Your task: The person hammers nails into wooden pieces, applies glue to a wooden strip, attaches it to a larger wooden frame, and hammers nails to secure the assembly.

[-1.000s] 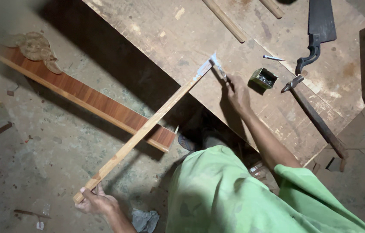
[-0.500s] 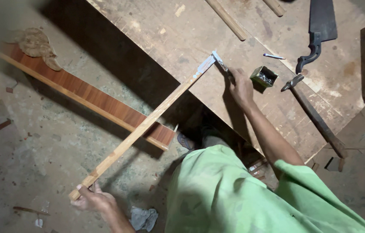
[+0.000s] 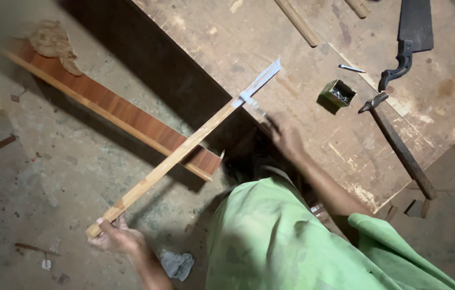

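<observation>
Left grip (image 3: pixel 115 236) closed, right hand (image 3: pixel 286 137) blurred, arm outstretched

Two hands at work: left hand (image 3: pixel 114 236) gripping the low end of one long pale wooden strip (image 3: pixel 168 164), right hand (image 3: pixel 286 134) blurred beside one metal square (image 3: pixel 258 86) at the strip's far end. One reddish laminated board (image 3: pixel 109 104) on the floor, with one curled scrap of bark-like wood (image 3: pixel 55 43) upon it. On one worn wooden bench (image 3: pixel 302 32): one handsaw (image 3: pixel 407 37), one hammer (image 3: pixel 396 142), one small green box of nails (image 3: pixel 337 94), one loose nail (image 3: pixel 352 68), two thin wooden sticks (image 3: pixel 300 21). One crumpled grey rag (image 3: pixel 178 264) below.
</observation>
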Demonstrator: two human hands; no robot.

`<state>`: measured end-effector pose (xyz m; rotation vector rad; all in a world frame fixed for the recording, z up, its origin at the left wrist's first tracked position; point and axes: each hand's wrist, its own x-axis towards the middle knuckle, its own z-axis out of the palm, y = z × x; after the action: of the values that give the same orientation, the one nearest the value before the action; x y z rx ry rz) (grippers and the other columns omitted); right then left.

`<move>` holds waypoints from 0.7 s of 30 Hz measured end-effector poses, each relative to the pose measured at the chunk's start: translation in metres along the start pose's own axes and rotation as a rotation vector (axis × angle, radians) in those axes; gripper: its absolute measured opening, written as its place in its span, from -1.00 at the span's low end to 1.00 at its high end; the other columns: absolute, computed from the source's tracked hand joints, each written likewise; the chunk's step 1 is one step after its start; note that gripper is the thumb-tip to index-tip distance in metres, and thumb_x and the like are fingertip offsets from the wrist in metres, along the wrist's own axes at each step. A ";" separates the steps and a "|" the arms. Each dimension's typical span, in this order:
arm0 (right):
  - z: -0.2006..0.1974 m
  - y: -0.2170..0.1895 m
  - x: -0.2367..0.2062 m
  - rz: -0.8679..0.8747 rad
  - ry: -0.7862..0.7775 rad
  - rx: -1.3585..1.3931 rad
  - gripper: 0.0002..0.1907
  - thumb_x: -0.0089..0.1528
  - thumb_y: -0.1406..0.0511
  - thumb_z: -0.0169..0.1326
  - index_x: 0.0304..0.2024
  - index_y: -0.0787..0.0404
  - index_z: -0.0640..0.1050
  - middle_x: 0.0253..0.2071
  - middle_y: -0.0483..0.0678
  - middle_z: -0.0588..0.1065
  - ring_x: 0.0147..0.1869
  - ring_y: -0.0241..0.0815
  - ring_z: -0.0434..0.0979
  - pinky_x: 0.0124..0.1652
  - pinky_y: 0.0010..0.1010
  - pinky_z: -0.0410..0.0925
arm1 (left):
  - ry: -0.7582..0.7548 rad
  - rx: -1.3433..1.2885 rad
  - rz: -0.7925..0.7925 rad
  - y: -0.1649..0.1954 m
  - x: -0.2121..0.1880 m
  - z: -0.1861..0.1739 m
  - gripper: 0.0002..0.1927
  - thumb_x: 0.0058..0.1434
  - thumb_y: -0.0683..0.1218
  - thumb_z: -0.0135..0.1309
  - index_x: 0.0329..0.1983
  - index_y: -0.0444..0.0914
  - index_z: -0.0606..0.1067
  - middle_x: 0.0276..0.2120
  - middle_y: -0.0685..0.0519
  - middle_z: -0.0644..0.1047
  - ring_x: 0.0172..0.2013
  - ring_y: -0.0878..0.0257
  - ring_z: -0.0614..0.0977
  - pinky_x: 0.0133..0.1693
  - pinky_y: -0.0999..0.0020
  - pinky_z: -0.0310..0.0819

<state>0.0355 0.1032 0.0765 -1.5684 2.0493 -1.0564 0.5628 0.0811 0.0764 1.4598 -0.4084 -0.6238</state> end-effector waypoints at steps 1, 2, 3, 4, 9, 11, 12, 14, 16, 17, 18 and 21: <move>-0.006 0.006 0.006 0.080 -0.007 -0.027 -0.61 0.23 0.48 0.14 0.13 0.17 0.58 -0.06 0.11 0.57 -0.02 0.12 0.57 -0.04 -0.16 0.44 | -0.011 -0.016 0.004 0.001 -0.002 0.001 -0.49 0.40 -0.18 0.12 0.25 -0.32 0.12 0.15 -0.21 0.29 0.09 -0.08 0.55 0.07 -0.24 0.56; -0.013 0.011 0.014 0.158 -0.013 -0.054 -0.59 0.24 0.47 0.15 0.14 0.15 0.59 -0.10 0.10 0.56 -0.06 0.09 0.58 -0.07 -0.17 0.44 | -0.022 -0.035 0.008 0.002 -0.003 0.002 -0.49 0.40 -0.17 0.11 0.25 -0.33 0.11 0.15 -0.23 0.30 0.10 -0.10 0.55 0.07 -0.24 0.56; -0.021 0.015 0.021 0.150 -0.019 -0.127 -0.57 0.21 0.49 0.15 0.13 0.16 0.60 -0.09 0.10 0.57 -0.06 0.10 0.58 -0.09 -0.16 0.44 | -0.039 -0.049 0.022 0.003 -0.004 0.003 -0.50 0.40 -0.18 0.11 0.24 -0.33 0.11 0.17 -0.23 0.29 0.11 -0.10 0.55 0.08 -0.24 0.56; -0.028 0.018 0.029 0.145 -0.026 -0.200 -0.55 0.18 0.50 0.15 0.13 0.16 0.60 -0.07 0.10 0.57 -0.06 0.11 0.58 -0.11 -0.14 0.43 | -0.057 -0.061 0.035 0.004 -0.005 0.003 -0.50 0.41 -0.18 0.11 0.23 -0.33 0.10 0.18 -0.22 0.28 0.13 -0.09 0.55 0.08 -0.25 0.56; -0.018 0.006 0.047 0.059 -0.071 -0.174 -0.52 0.15 0.50 0.15 0.10 0.05 0.64 -0.06 0.03 0.59 -0.09 0.06 0.61 -0.18 -0.18 0.46 | -0.075 -0.072 0.056 0.006 -0.006 0.002 -0.50 0.43 -0.16 0.13 0.23 -0.31 0.10 0.18 -0.23 0.28 0.10 -0.12 0.56 0.10 -0.26 0.55; -0.001 0.000 0.042 -0.053 -0.083 -0.087 -0.54 0.17 0.49 0.17 0.10 0.07 0.64 -0.07 0.06 0.59 -0.08 0.10 0.60 -0.12 -0.15 0.45 | -0.077 -0.048 0.072 0.007 -0.006 0.001 -0.50 0.44 -0.16 0.16 0.24 -0.31 0.13 0.21 -0.21 0.28 0.15 -0.08 0.54 0.11 -0.27 0.54; 0.004 0.001 0.040 -0.076 -0.055 -0.041 -0.58 0.18 0.47 0.18 0.09 0.09 0.63 -0.06 0.06 0.59 -0.06 0.10 0.61 -0.10 -0.16 0.46 | -0.066 -0.046 0.064 0.007 -0.006 0.001 -0.50 0.44 -0.15 0.15 0.24 -0.30 0.13 0.19 -0.21 0.30 0.13 -0.08 0.55 0.10 -0.28 0.55; 0.010 0.008 0.037 -0.118 -0.004 0.049 -0.65 0.22 0.43 0.20 0.06 0.13 0.59 -0.06 0.06 0.58 -0.03 0.09 0.62 -0.05 -0.18 0.47 | -0.045 -0.038 0.046 0.008 -0.005 0.002 -0.52 0.44 -0.14 0.14 0.23 -0.30 0.14 0.16 -0.21 0.34 0.09 -0.07 0.55 0.07 -0.30 0.57; 0.002 0.025 0.039 0.001 0.075 0.005 -0.64 0.25 0.44 0.18 0.11 0.18 0.58 -0.04 0.12 0.57 -0.03 0.11 0.61 -0.07 -0.18 0.46 | -0.030 -0.028 0.051 0.008 -0.005 0.002 -0.49 0.42 -0.15 0.15 0.27 -0.26 0.14 0.19 -0.16 0.34 0.14 -0.03 0.54 0.06 -0.26 0.55; -0.002 0.033 0.039 0.064 0.114 -0.016 -0.64 0.26 0.45 0.16 0.13 0.20 0.58 -0.03 0.15 0.56 -0.03 0.11 0.61 -0.07 -0.18 0.46 | -0.024 -0.020 0.054 0.009 -0.005 0.003 -0.48 0.42 -0.15 0.15 0.29 -0.25 0.15 0.20 -0.14 0.34 0.16 -0.01 0.54 0.05 -0.24 0.54; -0.006 0.040 0.040 0.060 0.090 -0.054 -0.63 0.26 0.45 0.16 0.14 0.21 0.58 -0.04 0.15 0.56 -0.04 0.12 0.60 -0.08 -0.17 0.45 | -0.036 -0.039 0.047 0.009 -0.005 0.003 -0.48 0.42 -0.15 0.15 0.28 -0.26 0.14 0.19 -0.15 0.34 0.15 -0.02 0.53 0.06 -0.26 0.54; -0.012 0.047 0.034 0.066 0.024 -0.105 -0.63 0.27 0.44 0.15 0.14 0.23 0.57 -0.09 0.15 0.56 -0.07 0.14 0.59 -0.10 -0.16 0.44 | -0.056 -0.072 0.032 0.011 -0.007 0.005 -0.48 0.39 -0.16 0.15 0.26 -0.27 0.14 0.16 -0.17 0.33 0.12 -0.06 0.52 0.09 -0.32 0.53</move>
<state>-0.0149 0.0808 0.0557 -1.5323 2.1891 -0.9628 0.5559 0.0817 0.0882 1.3674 -0.4480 -0.6480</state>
